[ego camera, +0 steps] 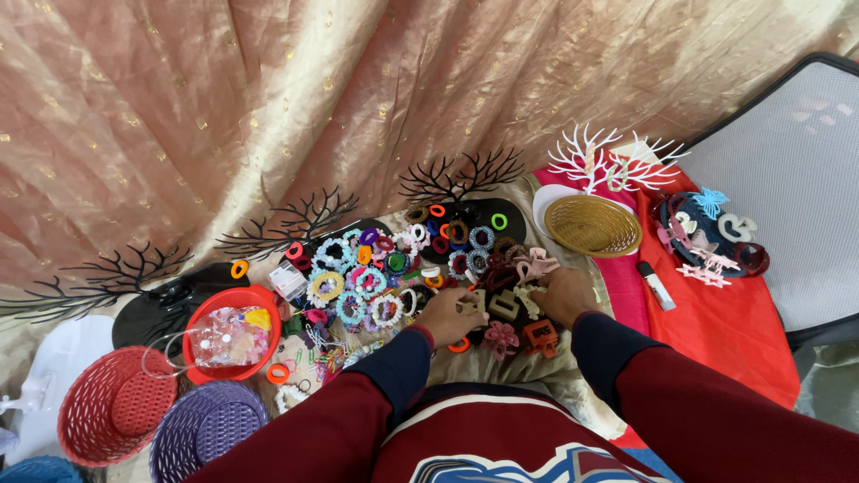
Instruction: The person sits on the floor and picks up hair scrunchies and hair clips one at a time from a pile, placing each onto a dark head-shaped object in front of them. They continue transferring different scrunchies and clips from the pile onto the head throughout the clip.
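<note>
Right now both hands, left hand (450,315) and right hand (564,295), pinch-grasp beige hair claw clips (503,305) lying between them, the left's at three o'clock.

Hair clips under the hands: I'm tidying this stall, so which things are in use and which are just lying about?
In use:
left hand on a beige clip
right hand among the claw clips

Lying about:
gold wicker basket
red bowl
purple basket
white tree stand
marker

I've got both dark-sleeved arms reaching forward, left hand (450,315) and right hand (565,295) palms down, fingers curled, close together.
</note>
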